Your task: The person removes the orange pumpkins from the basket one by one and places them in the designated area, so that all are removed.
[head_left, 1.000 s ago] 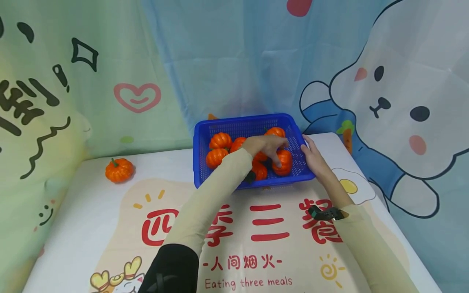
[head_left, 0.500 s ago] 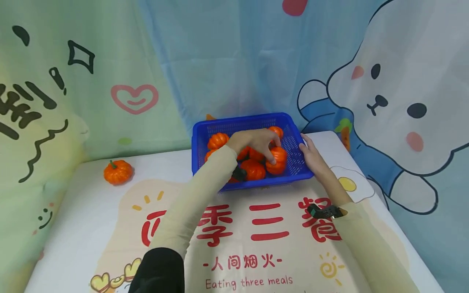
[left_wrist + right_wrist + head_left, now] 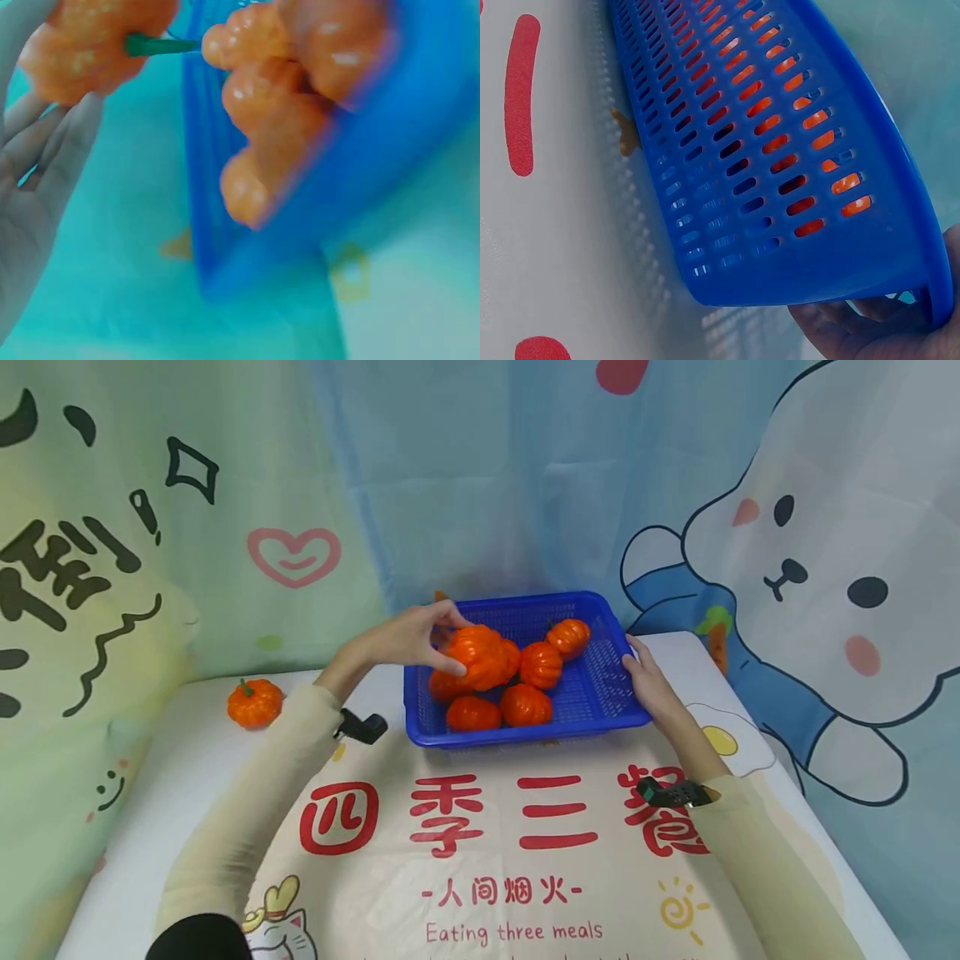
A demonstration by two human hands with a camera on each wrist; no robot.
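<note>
My left hand point(image 3: 408, 639) holds an orange toy pumpkin point(image 3: 483, 656) above the left part of a blue plastic basket point(image 3: 607, 681), thumb on the near side. In the left wrist view that pumpkin point(image 3: 90, 60) shows a green stem and fingers point(image 3: 71, 146) lie against it. Several more orange pumpkins point(image 3: 542, 665) sit inside the basket, some partly hidden by the held one. At the basket's right end, my right hand point(image 3: 652, 685) grips the rim. The right wrist view has its fingers point(image 3: 847, 330) tucked under the rim at the end wall.
A single pumpkin point(image 3: 255, 703) with a green stem stands on the table at the far left. The table's cloth point(image 3: 517, 810) is printed with red lettering. A cartoon-printed curtain point(image 3: 480, 485) hangs just behind the basket.
The left hand has lifted a pumpkin from the right part of the basket and carried it left, over the basket's left side. The right hand stays at the right rim.
</note>
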